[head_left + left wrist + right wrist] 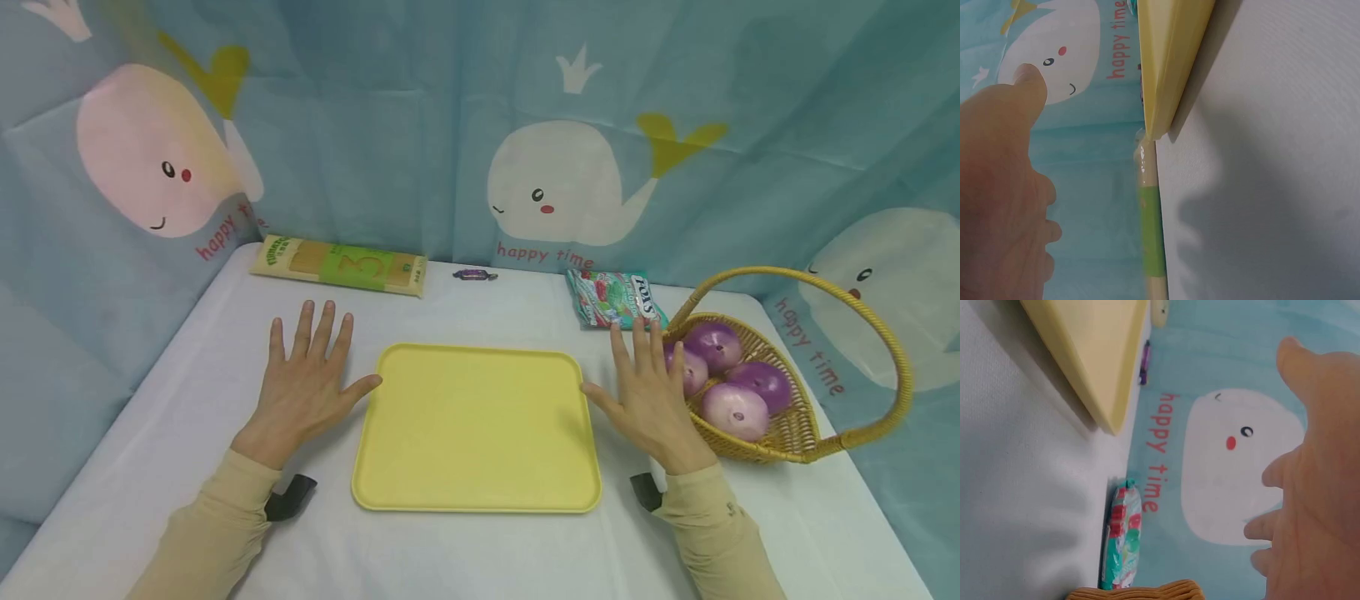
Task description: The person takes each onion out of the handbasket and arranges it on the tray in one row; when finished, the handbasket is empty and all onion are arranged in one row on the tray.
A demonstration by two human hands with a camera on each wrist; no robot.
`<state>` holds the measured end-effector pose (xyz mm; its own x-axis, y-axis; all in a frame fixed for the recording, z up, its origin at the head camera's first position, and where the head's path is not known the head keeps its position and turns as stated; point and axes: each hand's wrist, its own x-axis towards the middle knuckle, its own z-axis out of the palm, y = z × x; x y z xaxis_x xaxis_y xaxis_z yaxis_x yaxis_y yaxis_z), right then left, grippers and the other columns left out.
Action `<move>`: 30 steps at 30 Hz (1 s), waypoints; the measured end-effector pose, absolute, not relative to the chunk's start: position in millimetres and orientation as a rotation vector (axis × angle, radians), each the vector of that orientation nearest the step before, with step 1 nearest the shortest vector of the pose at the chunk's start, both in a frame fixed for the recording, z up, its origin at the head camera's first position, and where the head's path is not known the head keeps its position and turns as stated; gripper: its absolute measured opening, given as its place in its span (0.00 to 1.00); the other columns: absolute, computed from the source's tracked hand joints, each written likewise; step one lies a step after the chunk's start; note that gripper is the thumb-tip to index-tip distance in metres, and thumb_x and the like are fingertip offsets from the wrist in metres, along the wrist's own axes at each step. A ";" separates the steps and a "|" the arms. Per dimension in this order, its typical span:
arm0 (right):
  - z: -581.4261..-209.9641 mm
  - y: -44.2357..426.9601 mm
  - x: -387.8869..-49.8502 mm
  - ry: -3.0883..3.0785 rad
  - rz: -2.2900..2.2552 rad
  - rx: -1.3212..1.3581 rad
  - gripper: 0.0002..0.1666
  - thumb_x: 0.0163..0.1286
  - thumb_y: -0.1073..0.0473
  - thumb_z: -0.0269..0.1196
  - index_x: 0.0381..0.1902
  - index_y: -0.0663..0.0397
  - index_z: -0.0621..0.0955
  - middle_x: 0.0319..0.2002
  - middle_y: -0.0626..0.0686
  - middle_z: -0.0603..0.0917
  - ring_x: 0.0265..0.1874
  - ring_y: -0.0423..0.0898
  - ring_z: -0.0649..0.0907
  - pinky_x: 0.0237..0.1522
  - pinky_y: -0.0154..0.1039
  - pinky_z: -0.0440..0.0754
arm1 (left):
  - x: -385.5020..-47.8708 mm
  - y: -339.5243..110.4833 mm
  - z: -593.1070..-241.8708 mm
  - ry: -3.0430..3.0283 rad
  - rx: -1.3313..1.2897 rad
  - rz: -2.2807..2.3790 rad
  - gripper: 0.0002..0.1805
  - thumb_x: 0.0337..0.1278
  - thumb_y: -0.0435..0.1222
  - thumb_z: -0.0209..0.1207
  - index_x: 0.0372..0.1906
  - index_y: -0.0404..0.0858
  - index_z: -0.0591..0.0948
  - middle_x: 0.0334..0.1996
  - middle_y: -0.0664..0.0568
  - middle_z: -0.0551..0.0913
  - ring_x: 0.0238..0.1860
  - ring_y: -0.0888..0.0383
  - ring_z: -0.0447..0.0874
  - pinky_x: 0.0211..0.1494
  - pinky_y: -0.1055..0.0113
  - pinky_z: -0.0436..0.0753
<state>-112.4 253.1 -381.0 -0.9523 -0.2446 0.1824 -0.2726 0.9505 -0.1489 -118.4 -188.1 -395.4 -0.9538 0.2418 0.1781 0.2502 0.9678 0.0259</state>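
Observation:
A yellow rectangular tray lies on the white table between my two hands. My left hand is spread beside the tray's left edge, fingers straight, holding nothing. On the other side, my right hand is spread too, between the tray and a wicker basket with a tall handle. Several purple onions sit in that basket. In the wrist views both hands appear raised above the cloth, with shadows below. A packet of noodles lies beyond the left hand, and a teal candy bag beyond the right fingertips.
A small purple wrapped candy lies near the table's back edge, between the noodles and the candy bag. A blue curtain printed with whales hangs behind the table and along its sides. The basket's handle arches out over the right edge.

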 end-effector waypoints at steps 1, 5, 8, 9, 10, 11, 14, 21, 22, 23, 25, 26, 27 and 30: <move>-380.9 252.9 -112.4 -2.945 0.260 0.394 0.54 0.69 0.29 0.50 0.78 0.53 0.44 0.78 0.64 0.36 0.77 0.60 0.33 0.70 0.70 0.32 | -118.3 -187.9 -395.4 -2.945 -0.371 -0.076 0.50 0.60 0.63 0.51 0.75 0.33 0.56 0.76 0.33 0.49 0.78 0.34 0.39 0.73 0.32 0.38; -380.4 252.1 -112.1 -2.968 0.257 0.388 0.54 0.70 0.29 0.48 0.78 0.54 0.44 0.78 0.64 0.35 0.77 0.60 0.32 0.70 0.71 0.32 | -118.0 -187.1 -395.7 -2.942 -0.379 -0.086 0.50 0.60 0.63 0.51 0.75 0.32 0.56 0.76 0.33 0.50 0.78 0.34 0.39 0.73 0.32 0.39; -380.5 251.7 -111.5 -2.991 0.258 0.378 0.54 0.70 0.29 0.47 0.78 0.55 0.44 0.78 0.64 0.35 0.77 0.61 0.32 0.70 0.71 0.32 | -117.4 -186.8 -395.8 -2.931 -0.382 -0.086 0.49 0.60 0.63 0.52 0.74 0.32 0.57 0.76 0.32 0.51 0.77 0.34 0.41 0.73 0.32 0.41; -380.5 251.5 -111.4 -2.997 0.258 0.375 0.54 0.70 0.29 0.47 0.78 0.55 0.44 0.78 0.64 0.35 0.77 0.61 0.33 0.70 0.71 0.32 | -117.2 -186.9 -395.7 -2.928 -0.381 -0.083 0.49 0.60 0.63 0.52 0.74 0.32 0.57 0.75 0.32 0.52 0.77 0.34 0.42 0.73 0.32 0.41; -380.5 251.4 -111.4 -3.001 0.261 0.373 0.54 0.70 0.29 0.47 0.78 0.55 0.44 0.78 0.64 0.35 0.77 0.62 0.33 0.70 0.71 0.32 | -117.0 -186.8 -395.6 -2.927 -0.378 -0.080 0.49 0.60 0.63 0.52 0.74 0.32 0.57 0.75 0.32 0.52 0.77 0.33 0.42 0.73 0.32 0.41; -380.4 251.3 -111.5 -3.002 0.258 0.371 0.54 0.70 0.29 0.47 0.78 0.55 0.44 0.78 0.64 0.35 0.77 0.62 0.33 0.70 0.72 0.32 | -116.9 -186.7 -395.4 -2.930 -0.372 -0.078 0.49 0.60 0.62 0.52 0.74 0.31 0.58 0.75 0.32 0.53 0.77 0.33 0.43 0.73 0.32 0.42; -379.1 251.3 -112.2 -2.996 0.247 0.373 0.53 0.70 0.29 0.47 0.78 0.55 0.45 0.78 0.65 0.36 0.77 0.64 0.35 0.69 0.72 0.34 | -115.9 -185.4 -393.9 -2.970 -0.326 -0.110 0.46 0.63 0.60 0.52 0.72 0.29 0.60 0.72 0.31 0.60 0.74 0.32 0.52 0.71 0.32 0.51; -374.7 254.8 -114.0 -2.967 0.231 0.371 0.52 0.71 0.32 0.49 0.78 0.55 0.46 0.77 0.68 0.41 0.77 0.67 0.40 0.69 0.73 0.37 | -114.8 -178.6 -385.7 -3.180 -0.145 -0.679 0.23 0.68 0.45 0.50 0.46 0.26 0.78 0.30 0.39 0.83 0.27 0.48 0.80 0.27 0.56 0.78; -374.0 255.3 -114.2 -2.968 0.231 0.368 0.52 0.71 0.32 0.50 0.78 0.55 0.46 0.77 0.68 0.42 0.77 0.68 0.40 0.69 0.73 0.38 | -115.3 -178.4 -385.1 -3.213 -0.126 -0.752 0.21 0.69 0.45 0.50 0.41 0.28 0.79 0.26 0.43 0.81 0.24 0.52 0.77 0.25 0.61 0.75; -373.3 255.6 -114.3 -2.970 0.233 0.364 0.51 0.71 0.32 0.50 0.78 0.55 0.46 0.77 0.68 0.42 0.77 0.68 0.40 0.69 0.73 0.38 | -115.9 -178.8 -385.0 -3.246 -0.114 -0.809 0.19 0.68 0.44 0.49 0.36 0.31 0.79 0.22 0.46 0.78 0.22 0.55 0.73 0.24 0.64 0.72; -372.5 256.4 -114.0 -2.970 0.241 0.359 0.51 0.72 0.33 0.50 0.78 0.56 0.47 0.77 0.68 0.43 0.76 0.68 0.41 0.69 0.73 0.39 | -116.4 -180.1 -385.2 -3.317 -0.106 -0.882 0.19 0.68 0.45 0.49 0.28 0.35 0.77 0.19 0.51 0.73 0.22 0.57 0.70 0.24 0.66 0.68; -372.2 256.7 -113.8 -2.969 0.245 0.358 0.51 0.72 0.33 0.50 0.78 0.56 0.47 0.77 0.68 0.43 0.76 0.68 0.42 0.69 0.73 0.40 | -116.6 -181.1 -386.5 -3.347 -0.116 -0.912 0.19 0.67 0.46 0.49 0.26 0.37 0.76 0.19 0.52 0.72 0.22 0.57 0.69 0.25 0.66 0.67; -372.1 256.9 -113.6 -2.970 0.242 0.357 0.50 0.72 0.33 0.50 0.78 0.56 0.48 0.77 0.68 0.44 0.76 0.68 0.42 0.69 0.73 0.40 | -116.9 -182.4 -388.1 -3.376 -0.124 -0.937 0.19 0.67 0.46 0.49 0.25 0.38 0.76 0.18 0.53 0.72 0.22 0.57 0.68 0.26 0.66 0.67; -371.0 257.3 -113.6 -2.975 0.234 0.350 0.50 0.72 0.33 0.49 0.77 0.57 0.49 0.76 0.69 0.47 0.76 0.69 0.44 0.69 0.73 0.42 | -117.6 -185.6 -393.7 -3.425 -0.180 -1.004 0.19 0.65 0.47 0.51 0.23 0.39 0.75 0.18 0.54 0.71 0.22 0.58 0.68 0.26 0.66 0.66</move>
